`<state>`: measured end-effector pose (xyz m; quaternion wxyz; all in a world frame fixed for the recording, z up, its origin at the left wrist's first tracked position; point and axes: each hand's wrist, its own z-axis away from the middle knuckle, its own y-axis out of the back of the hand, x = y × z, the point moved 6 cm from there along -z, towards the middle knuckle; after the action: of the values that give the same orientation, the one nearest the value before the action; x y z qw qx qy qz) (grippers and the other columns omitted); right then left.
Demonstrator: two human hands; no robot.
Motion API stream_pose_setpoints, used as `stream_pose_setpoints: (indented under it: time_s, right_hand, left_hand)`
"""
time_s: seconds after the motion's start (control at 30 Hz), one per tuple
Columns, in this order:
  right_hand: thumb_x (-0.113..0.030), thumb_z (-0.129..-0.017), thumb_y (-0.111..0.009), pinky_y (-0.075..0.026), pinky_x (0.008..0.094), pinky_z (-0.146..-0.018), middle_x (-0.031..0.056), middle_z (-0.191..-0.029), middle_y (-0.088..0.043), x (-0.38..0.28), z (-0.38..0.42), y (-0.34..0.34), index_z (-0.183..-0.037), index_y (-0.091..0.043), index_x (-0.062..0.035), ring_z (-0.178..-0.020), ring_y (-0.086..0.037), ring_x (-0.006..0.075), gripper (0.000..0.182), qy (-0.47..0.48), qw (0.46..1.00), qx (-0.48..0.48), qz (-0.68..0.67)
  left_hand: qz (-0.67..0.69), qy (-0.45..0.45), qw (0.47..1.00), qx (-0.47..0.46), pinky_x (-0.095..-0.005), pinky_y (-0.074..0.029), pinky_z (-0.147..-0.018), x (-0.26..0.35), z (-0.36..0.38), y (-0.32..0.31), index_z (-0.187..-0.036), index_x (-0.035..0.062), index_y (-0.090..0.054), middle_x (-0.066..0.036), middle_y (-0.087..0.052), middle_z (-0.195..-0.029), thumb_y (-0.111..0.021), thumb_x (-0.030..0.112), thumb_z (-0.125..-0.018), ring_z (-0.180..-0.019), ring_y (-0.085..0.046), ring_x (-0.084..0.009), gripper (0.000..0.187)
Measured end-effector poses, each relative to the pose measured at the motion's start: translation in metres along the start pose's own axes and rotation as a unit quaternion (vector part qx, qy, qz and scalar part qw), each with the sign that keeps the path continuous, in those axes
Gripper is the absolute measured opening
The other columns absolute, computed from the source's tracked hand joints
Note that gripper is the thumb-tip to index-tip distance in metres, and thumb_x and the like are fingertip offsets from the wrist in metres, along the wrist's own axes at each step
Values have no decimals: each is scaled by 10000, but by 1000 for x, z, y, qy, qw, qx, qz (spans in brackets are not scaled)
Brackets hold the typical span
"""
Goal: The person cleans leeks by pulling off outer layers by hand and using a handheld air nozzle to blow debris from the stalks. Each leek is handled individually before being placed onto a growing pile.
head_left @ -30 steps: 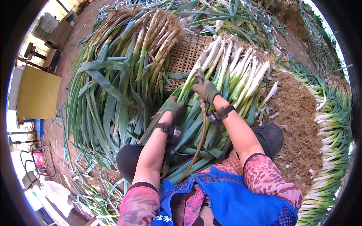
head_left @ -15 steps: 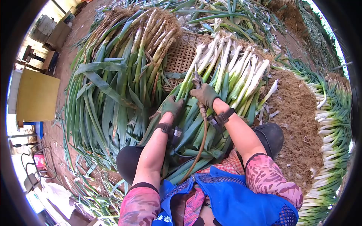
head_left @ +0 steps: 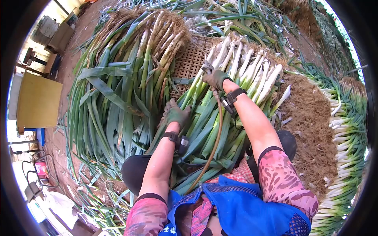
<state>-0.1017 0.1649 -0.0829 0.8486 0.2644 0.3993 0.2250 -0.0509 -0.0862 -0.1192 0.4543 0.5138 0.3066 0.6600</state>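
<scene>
My right hand [head_left: 216, 79], in a dark glove, is closed around a metal air blow gun [head_left: 206, 67] with a brown hose [head_left: 215, 145] trailing back toward my lap. It is over the cleaned green onions [head_left: 244, 65], whose white stalks point away from me. My left hand [head_left: 176, 113], also gloved, lies with fingers stretched forward on the green leaves, between the two piles. It grips nothing that I can see. To its left is a heap of uncleaned green onions [head_left: 130, 74] with brown, soil-stained stalks and roots.
A tan perforated plastic crate [head_left: 191, 59] shows between the piles. On the right, a mat of cut roots [head_left: 305, 129] borders a long row of white-stalked onions [head_left: 346, 153]. Loose leaves [head_left: 240, 19] litter the far ground. A yellow board [head_left: 39, 100] and a metal chair [head_left: 45, 169] stand left.
My right hand has moved slightly forward with the blow gun, which has turned. My left hand has loosened from the onion leaves, its fingers now stretched forward.
</scene>
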Motion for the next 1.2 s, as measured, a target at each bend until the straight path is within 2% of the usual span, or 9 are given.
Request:
stream_pose_setpoints:
  time_s: [0.2, 0.4, 0.57, 0.7, 0.77, 0.87, 0.93, 1.1, 1.2]
  right_hand:
    - [-242, -862, -611, -490, 434, -390, 178, -540, -576, -9, 32, -10, -834, -575, 96, -412, -601, 302, 341, -42, 995, -66, -59]
    - [-446, -754, -667, -552, 393, -758, 229, -793, -704, 33, 8, 8, -957, -704, 101, -792, -718, 312, 585, 7, 987, 20, 158]
    - [-415, -739, -679, -551, 407, -755, 238, -824, -712, 55, 32, 23, -967, -714, 92, -792, -724, 335, 557, -57, 988, 37, 138]
    - [-343, -787, -648, -565, 422, -665, 247, -757, -688, 47, 32, 13, -942, -697, 84, -662, -708, 321, 457, -23, 982, 64, 178]
    - [-301, -813, -640, -525, 432, -531, 206, -657, -634, 45, 39, 4, -868, -640, 57, -528, -644, 304, 362, -49, 996, 1, 81]
    - [-257, -848, -640, -437, 418, -340, 126, -526, -531, 30, 79, -7, -790, -527, 7, -374, -535, 266, 293, -114, 982, -80, -125]
    - [-257, -866, -664, -460, 415, -350, 130, -545, -551, 22, 100, -12, -783, -527, 25, -383, -554, 256, 324, -88, 979, -101, -151]
    - [-300, -825, -695, -494, 363, -434, 111, -591, -576, 29, 102, -50, -796, -558, 8, -437, -576, 221, 339, 9, 979, -110, -169]
    - [-298, -831, -736, -496, 308, -501, 22, -683, -551, 29, 94, -65, -880, -546, -54, -546, -566, 135, 314, 38, 984, -105, -136]
  left_hand:
    - [77, -30, 972, -222, -464, -460, -1025, -22, -20, -54, -1400, 16, -492, -288, -618, -1298, -522, 627, -922, -1218, -594, -429, 777]
    - [119, -68, 953, -271, -456, -482, -990, 46, 17, -65, -1311, 30, -579, -288, -662, -1202, -508, 575, -955, -1166, -628, -424, 655]
    - [223, -88, 908, -343, -443, -470, -1004, 78, 49, -96, -1302, 6, -573, -289, -654, -1223, -493, 638, -949, -1172, -635, -399, 728]
    - [250, -129, 912, -297, -409, -512, -877, 62, 29, -109, -1275, -9, -590, -225, -700, -1003, -517, 512, -988, -947, -685, -315, 599]
    - [179, -101, 945, -254, -436, -505, -964, 41, -4, -94, -1241, 77, -662, -242, -686, -1176, -559, 562, -936, -1113, -656, -395, 582]
    - [165, -63, 973, 150, -458, -529, -890, 9, -43, 25, -1087, 81, -688, -203, -698, -1073, -693, 375, -850, -1044, -663, -373, 377]
    - [20, -33, 950, 310, -441, -486, -994, -31, -72, 72, -1248, 86, -613, -204, -663, -1160, -699, 364, -846, -1121, -622, -375, 496]
    - [-146, 21, 976, 158, -431, -460, -1066, -51, -96, 85, -1488, 66, -370, -224, -629, -1289, -703, 391, -848, -1219, -599, -362, 791]
    - [-9, 68, 997, 23, -450, -489, -1025, -42, -95, 63, -1525, 86, -340, -244, -587, -1358, -718, 391, -827, -1226, -602, -375, 850]
